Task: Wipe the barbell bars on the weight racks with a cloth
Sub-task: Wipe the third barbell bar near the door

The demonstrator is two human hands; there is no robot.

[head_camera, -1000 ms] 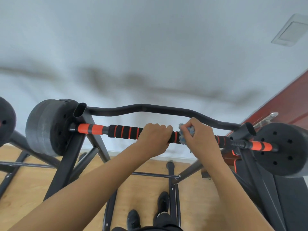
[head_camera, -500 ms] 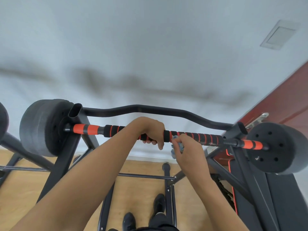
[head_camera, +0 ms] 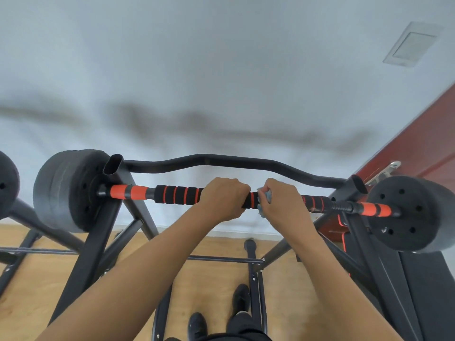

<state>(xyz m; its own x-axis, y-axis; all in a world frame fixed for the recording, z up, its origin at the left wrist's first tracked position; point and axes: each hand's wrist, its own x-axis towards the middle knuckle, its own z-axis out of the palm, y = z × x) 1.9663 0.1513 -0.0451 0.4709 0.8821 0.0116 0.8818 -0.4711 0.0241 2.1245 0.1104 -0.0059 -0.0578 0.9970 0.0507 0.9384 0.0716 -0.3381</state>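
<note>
A barbell bar (head_camera: pixel 177 195) with black foam grips and orange rings lies across a black weight rack (head_camera: pixel 98 242), a dark plate at each end. My left hand (head_camera: pixel 222 199) grips the bar near its middle, fingers curled over the top. Just to its right, my right hand (head_camera: pixel 283 204) holds a light blue cloth (head_camera: pixel 267 196) wrapped round the bar; only a small bunch of the cloth shows between thumb and fingers.
A curved black crossbar (head_camera: pixel 221 161) of the rack runs behind the bar. Left plate (head_camera: pixel 64 190) and right plate (head_camera: pixel 408 212) flank the rack uprights. A white wall is behind, a dark red door (head_camera: pixel 418 148) at right, wood floor and my shoes (head_camera: pixel 197 326) below.
My right hand dropped below the bar with the cloth half a second ago and is now back up, wrapped over the bar. My left hand rolled back onto the top of the bar.
</note>
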